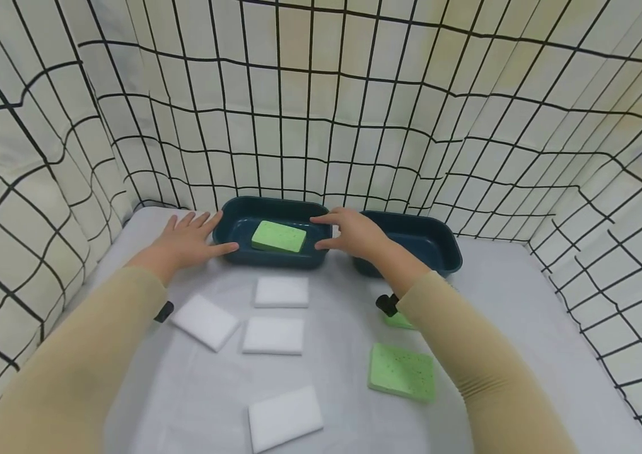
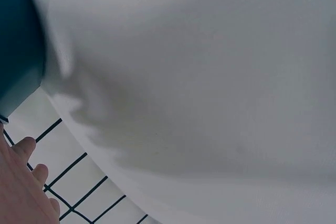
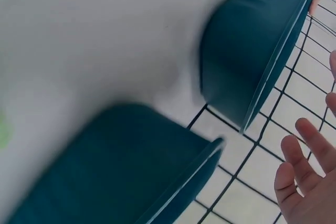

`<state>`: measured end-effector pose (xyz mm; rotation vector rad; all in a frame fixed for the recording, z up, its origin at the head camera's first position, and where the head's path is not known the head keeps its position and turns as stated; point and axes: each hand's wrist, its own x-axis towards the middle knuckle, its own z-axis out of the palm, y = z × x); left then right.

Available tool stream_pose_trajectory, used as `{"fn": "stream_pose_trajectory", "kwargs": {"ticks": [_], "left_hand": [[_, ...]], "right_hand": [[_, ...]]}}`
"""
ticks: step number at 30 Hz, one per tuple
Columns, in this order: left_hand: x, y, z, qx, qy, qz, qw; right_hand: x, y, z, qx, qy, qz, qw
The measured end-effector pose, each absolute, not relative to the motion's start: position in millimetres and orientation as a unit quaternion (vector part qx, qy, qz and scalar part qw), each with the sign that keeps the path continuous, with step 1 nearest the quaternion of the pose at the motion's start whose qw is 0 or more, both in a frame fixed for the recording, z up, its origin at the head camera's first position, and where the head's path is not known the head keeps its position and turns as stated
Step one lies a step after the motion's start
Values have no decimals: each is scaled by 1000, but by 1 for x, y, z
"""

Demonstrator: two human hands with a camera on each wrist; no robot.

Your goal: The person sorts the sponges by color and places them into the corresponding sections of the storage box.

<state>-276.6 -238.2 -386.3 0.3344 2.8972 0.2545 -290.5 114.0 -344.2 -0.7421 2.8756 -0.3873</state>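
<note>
Head: my left hand [image 1: 187,243] and right hand [image 1: 357,234] spread wide at nine and three o'clock of a dark-teal rounded plastic basin [image 1: 275,258] holding a green rectangular sponge [image 1: 279,236]; black wire mesh [image 1: 309,101] borders twelve. Left wrist: basin wall, ten o'clock. Right wrist: a gap, then another teal basin [image 3: 121,156] at seven.

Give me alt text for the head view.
A person's left hand and right hand flank a dark-teal rounded rectangular plastic tub holding one green rectangular sponge. A matching tub stands to its right. Nearer lie four white rectangular pads and two more green sponges, one partly hidden by the beige right sleeve.
</note>
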Motion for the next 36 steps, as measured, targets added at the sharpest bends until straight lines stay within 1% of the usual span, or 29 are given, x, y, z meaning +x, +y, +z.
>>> {"fn": "stream_pose_trajectory", "kwargs": {"ticks": [4,8,17,25,30,36], "left_hand": [[-279,-240,-390,114,984,89,105],[-280,-241,-392,114,984,89,105],[-281,-240,-391,118,984,85,101],[-279,-238,-389,118,984,82,103],[-277,-238,-388,115,984,92,99],[-277,-238,-387,115,986,84,89]], "right_hand": [[-278,136,-344,-236,961,-129,59],[-264,162,-347,-224,962,-148,58],[-225,229,-357,-199,965,-161,59],[-196,287,-369,-161,967,-183,72],[-186,307,-376,-140,970,-185,69],[-183,313,-381,-142,970,-189,63]]}}
